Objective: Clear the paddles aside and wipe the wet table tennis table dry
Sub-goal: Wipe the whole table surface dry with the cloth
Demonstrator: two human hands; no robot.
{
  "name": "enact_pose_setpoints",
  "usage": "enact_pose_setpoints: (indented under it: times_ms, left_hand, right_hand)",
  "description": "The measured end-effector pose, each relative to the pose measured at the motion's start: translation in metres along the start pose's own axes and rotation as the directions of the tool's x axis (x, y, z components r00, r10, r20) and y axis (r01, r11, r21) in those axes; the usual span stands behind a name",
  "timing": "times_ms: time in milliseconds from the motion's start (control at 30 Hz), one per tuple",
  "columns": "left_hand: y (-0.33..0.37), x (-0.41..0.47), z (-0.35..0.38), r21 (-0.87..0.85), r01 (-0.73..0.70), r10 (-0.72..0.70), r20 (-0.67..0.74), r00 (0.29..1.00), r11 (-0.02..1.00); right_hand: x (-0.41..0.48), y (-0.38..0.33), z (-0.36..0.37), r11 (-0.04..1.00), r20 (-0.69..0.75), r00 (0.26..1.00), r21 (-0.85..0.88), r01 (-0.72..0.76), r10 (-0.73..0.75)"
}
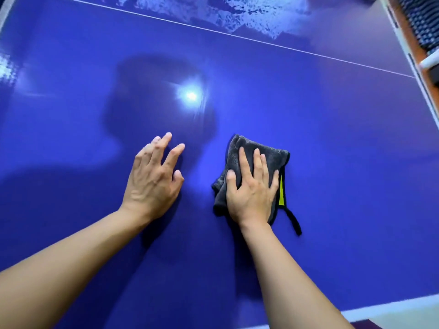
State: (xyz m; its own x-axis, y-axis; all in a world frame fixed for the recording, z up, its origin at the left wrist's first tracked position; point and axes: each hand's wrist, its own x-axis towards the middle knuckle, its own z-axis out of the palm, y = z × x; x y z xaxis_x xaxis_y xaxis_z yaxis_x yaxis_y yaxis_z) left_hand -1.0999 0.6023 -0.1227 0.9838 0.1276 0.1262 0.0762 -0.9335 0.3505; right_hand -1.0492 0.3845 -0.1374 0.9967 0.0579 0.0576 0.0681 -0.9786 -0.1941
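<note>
The blue table tennis table (332, 143) fills the view. A folded dark grey cloth (268, 154) with a yellow-green tag and a black loop lies on it right of centre. My right hand (251, 188) presses flat on the cloth with straight, spread fingers. My left hand (154, 176) rests beside it on the bare table surface, fingers spread and slightly bent, holding nothing. A patch of wet film (237, 13) glistens near the far side, beyond the thin white centre line (213, 30). No paddles are in view.
The table's white end edge (389, 309) runs along the bottom right. At the far right is the net edge with a post (430, 60) and dark mesh. A bright lamp reflection (191, 95) shines on the surface ahead of my left hand.
</note>
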Motion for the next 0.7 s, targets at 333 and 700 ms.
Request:
enact_pose_setpoints:
  times_ms: [333, 700]
  left_hand:
    - [-0.026, 0.134, 0.020, 0.111, 0.208, -0.205, -0.037, 0.978, 0.972]
    - [-0.024, 0.135, 0.018, 0.108, 0.242, -0.241, -0.023, 0.970, 0.964]
  right_hand:
    - [0.261, -0.035, 0.026, 0.998, 0.022, 0.998, 0.044, 0.052, -0.053]
    - [0.373, -0.063, 0.029, 0.995, 0.096, 0.991, 0.044, 0.086, -0.090]
